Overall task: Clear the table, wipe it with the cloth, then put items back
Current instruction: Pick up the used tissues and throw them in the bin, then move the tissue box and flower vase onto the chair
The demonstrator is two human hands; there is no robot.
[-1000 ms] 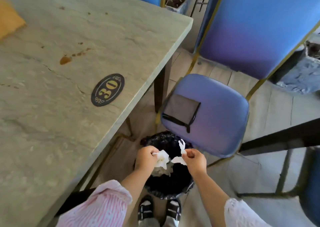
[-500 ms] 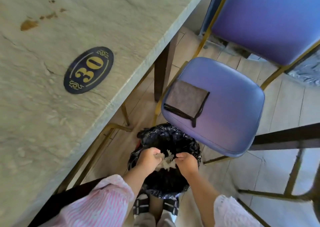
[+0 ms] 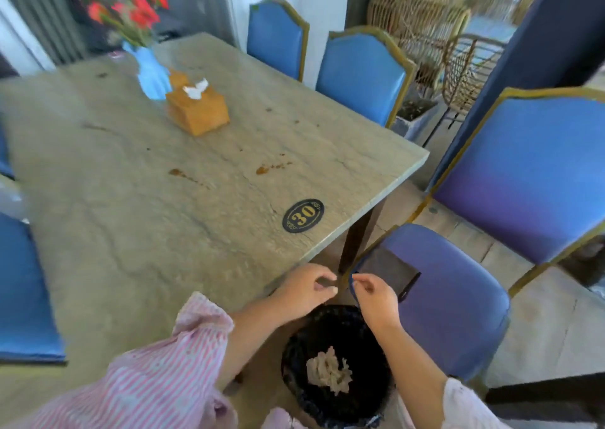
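Both hands at lower centre of frame, above the bin [image 3: 294, 346].
- Left hand [image 3: 304, 286]: grip loosely curled, nothing in it.
- Right hand [image 3: 376, 294]: grip the same, thumb close to forefinger, nothing visible between them. Fingertips lie near the cloth's corner; blur hides whether they touch it.

Cloth [image 3: 389, 271]: dark, flat on the chair seat [image 3: 458, 297], right of centre, off the counter [image 3: 131, 215].

Containers:
- The bin, black-lined, holds one crumpled tissue wad [image 3: 329, 371].
- Tissue box [image 3: 196, 107], upper left on the counter, one sheet poking out.
- Blue vase [image 3: 152, 75] just behind it, holding red flowers [image 3: 134, 12].

Risks, as judged:
- Box and vase not yet cleared; wiping round them would leave patches.
- Tall vase could tip if grabbed in haste.
- Brown stains [image 3: 262, 169] look dried and may smear.
- The cloth may slide off the seat if tugged by one corner.
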